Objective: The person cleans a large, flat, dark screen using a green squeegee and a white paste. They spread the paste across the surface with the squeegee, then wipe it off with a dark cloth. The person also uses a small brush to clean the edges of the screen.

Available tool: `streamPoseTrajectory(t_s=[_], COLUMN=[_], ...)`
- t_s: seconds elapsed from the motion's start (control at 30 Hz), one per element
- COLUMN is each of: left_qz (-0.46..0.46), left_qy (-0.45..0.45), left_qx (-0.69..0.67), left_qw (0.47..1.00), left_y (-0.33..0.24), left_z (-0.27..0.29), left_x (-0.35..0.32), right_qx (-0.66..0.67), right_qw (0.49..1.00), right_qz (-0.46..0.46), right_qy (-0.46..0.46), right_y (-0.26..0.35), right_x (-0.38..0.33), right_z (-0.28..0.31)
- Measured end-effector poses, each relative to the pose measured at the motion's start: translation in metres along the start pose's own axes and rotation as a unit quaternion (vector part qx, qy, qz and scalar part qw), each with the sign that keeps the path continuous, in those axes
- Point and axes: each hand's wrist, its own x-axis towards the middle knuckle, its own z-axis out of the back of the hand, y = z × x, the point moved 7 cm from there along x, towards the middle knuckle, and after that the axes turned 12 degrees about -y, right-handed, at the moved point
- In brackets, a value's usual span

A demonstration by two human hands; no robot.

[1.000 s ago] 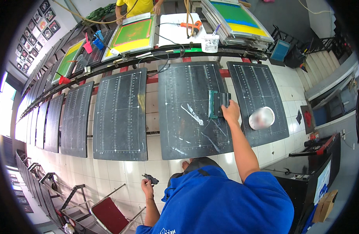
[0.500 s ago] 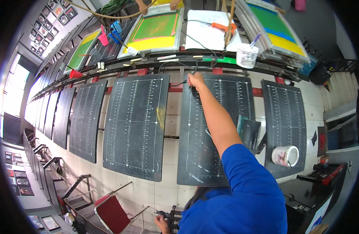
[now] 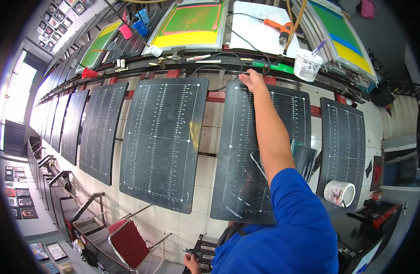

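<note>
My right hand [image 3: 252, 81] is stretched over the far edge of a black, ruled printing board [image 3: 237, 182]. Its fingers look loose and apart, with a black cable [image 3: 239, 64] looping beside the fingertips; whether they touch it is unclear. That cable runs to an orange heat gun [image 3: 278, 25] on a white board [image 3: 246, 36]. Low in the picture, my left hand [image 3: 191, 264] is partly seen with its fingers closed around something small and dark. A dark flat tool [image 3: 305, 160] lies next to my right forearm.
More ruled boards [image 3: 162, 150] stand in a row to both sides. Across the rail are a green and yellow screen frame [image 3: 187, 27], a stack of frames [image 3: 342, 36] and a paint-stained white tub [image 3: 307, 64]. A white bucket [image 3: 339, 194] sits at right, a red chair [image 3: 129, 244] at lower left.
My right hand's fingers have loosened from around the black cable, and the hand has shifted slightly right and away. The whole view has turned a little; a person's hands across the bench have mostly left the picture.
</note>
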Motion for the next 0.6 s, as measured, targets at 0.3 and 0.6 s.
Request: streamPoseTrajectory(t_s=[0.3, 0.6], left_qz=[-0.116, -0.219], left_qy=[0.075, 0.284], left_qx=[-0.019, 0.003], left_qw=[0.990, 0.934], left_y=[-0.055, -0.135], left_z=[-0.043, -0.154], left_x=[0.052, 0.049], right_qx=[-0.269, -0.396], right_qw=[0.927, 0.892], right_qz=[0.261, 0.174], right_qy=[0.008, -0.132], right_y=[0.063, 0.023], right_x=[-0.274, -0.465], right_z=[0.215, 0.466])
